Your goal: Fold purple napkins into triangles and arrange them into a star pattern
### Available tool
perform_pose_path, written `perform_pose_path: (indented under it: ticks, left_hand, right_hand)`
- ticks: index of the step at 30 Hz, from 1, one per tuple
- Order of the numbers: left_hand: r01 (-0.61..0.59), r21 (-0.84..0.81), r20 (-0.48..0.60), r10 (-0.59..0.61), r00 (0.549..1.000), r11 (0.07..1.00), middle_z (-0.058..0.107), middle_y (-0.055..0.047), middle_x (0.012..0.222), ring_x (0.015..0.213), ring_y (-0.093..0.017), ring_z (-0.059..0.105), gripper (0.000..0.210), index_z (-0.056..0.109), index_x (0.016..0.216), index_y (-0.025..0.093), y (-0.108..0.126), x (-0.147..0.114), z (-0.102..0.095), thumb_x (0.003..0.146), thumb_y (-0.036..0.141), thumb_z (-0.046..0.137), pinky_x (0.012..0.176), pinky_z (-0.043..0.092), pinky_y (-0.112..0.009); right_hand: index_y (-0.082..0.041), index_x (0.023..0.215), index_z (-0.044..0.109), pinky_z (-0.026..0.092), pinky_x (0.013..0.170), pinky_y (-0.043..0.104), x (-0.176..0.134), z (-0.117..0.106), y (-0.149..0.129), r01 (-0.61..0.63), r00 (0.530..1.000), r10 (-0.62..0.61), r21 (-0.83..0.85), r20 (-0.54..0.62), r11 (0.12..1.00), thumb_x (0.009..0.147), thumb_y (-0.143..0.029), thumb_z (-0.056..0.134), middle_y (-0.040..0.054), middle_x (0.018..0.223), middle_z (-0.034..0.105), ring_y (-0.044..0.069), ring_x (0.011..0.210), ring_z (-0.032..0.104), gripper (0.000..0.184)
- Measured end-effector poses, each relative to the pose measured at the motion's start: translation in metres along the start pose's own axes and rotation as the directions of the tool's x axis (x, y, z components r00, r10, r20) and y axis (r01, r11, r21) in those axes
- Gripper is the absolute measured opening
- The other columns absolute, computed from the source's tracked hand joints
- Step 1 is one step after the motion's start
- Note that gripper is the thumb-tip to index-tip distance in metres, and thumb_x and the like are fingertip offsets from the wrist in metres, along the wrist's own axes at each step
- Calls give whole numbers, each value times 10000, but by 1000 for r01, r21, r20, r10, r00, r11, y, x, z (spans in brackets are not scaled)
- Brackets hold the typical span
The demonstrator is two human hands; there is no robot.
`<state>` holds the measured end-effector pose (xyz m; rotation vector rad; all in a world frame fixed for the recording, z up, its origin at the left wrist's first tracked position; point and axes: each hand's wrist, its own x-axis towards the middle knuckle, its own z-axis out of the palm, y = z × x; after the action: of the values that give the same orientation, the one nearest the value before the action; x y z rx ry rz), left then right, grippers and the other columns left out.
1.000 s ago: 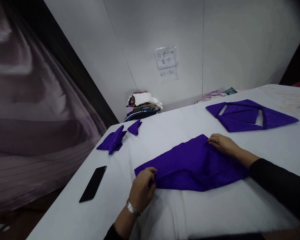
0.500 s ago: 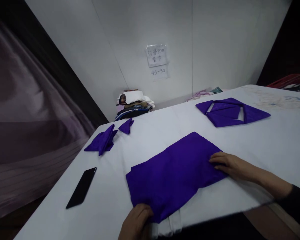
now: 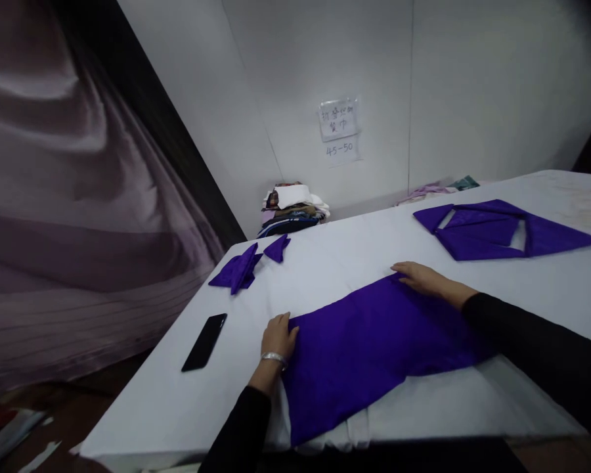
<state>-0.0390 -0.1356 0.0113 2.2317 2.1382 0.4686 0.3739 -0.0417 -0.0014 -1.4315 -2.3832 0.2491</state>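
A purple cloth (image 3: 369, 335), folded into a long rectangle, lies in front of me at the near edge of the white-covered table (image 3: 148, 401). My left hand (image 3: 279, 338), with a silver bangle at the wrist, is closed on its far left corner. At the far right corner my right hand (image 3: 418, 277) pinches the edge between thumb and fingers. The cloth's right end is partly hidden behind my right forearm. Its near edge runs unevenly along the table's front.
A black phone (image 3: 204, 343) lies to the left. Behind it are a folded purple piece (image 3: 234, 270) and a small purple triangle (image 3: 277, 248). A larger folded purple cloth (image 3: 492, 230) lies at the back right. Stacked garments (image 3: 295, 209) stand by the wall below a paper sign (image 3: 339, 119).
Both hands have moved from the cloth's near left corner and right side to its far corners. The far edge now lies straighter. My view has shifted left.
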Motion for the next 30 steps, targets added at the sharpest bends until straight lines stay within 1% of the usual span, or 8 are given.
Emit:
perform_pose_path:
  ticks: [4,7,13,17,19,26,28,30]
  left_hand:
    - [10,-5,-6,-10,1000,1000,616,-60,843,858,-199,567,119,632,842,164,-1,11,7,761,176,546,785,452,-332]
    - [-6,-26,-43,5,999,1000,594,-27,812,839,-180,552,73,604,734,192,0,13,2,759,173,538,766,441,-300]
    - [-43,-73,-112,34,993,996,626,-10,819,820,-176,565,119,595,744,216,-4,29,-24,804,251,498,757,427,-298]
    - [-34,-103,-128,21,992,994,655,7,754,708,-163,599,163,607,811,230,-6,54,-37,832,305,463,660,450,-284]
    - [-64,-113,-135,48,990,992,675,-17,859,782,-176,616,182,610,904,224,-3,68,-38,832,322,476,705,466,-303]
    - [-368,-219,-33,370,928,904,531,-57,1275,1186,-196,451,510,497,1211,219,58,95,-18,741,362,633,1008,342,-345]
    - [-400,-278,59,431,900,873,533,-58,1271,1173,-205,455,522,502,1213,222,77,96,-9,729,359,645,1000,339,-351]
    - [-364,-304,155,423,893,880,645,-30,1081,1010,-198,560,363,606,1070,229,85,95,-1,726,341,638,899,413,-323]
  right_hand:
    - [-136,969,651,446,783,322,13,5,8,20,997,-10,-120,80,993,779,-179,463,134,964,631,233,883,593,271]
    - [-156,826,650,428,739,309,12,0,8,54,998,-48,-135,47,989,770,-183,462,104,861,627,217,811,579,198]
    - [-184,771,564,407,693,304,11,-25,10,44,992,-54,-85,-117,995,755,-225,466,67,802,611,201,751,550,108]
    - [-217,748,532,399,606,284,21,-52,15,-54,990,57,26,-125,998,773,-300,469,22,709,602,179,652,545,107]
    - [-223,745,524,397,576,275,26,-67,11,-72,989,87,122,-120,990,789,-352,467,4,666,587,170,617,536,148]
    - [-227,806,563,440,632,285,14,-107,-40,70,993,-30,359,-117,931,814,-414,489,6,742,616,169,679,554,201]
    - [-225,812,569,443,644,293,4,-116,-51,97,989,-48,370,-139,924,821,-425,494,10,740,612,171,685,555,213]
    - [-230,825,577,448,669,301,-8,-125,-53,104,984,-39,375,-176,921,819,-441,509,15,761,618,178,715,565,223]
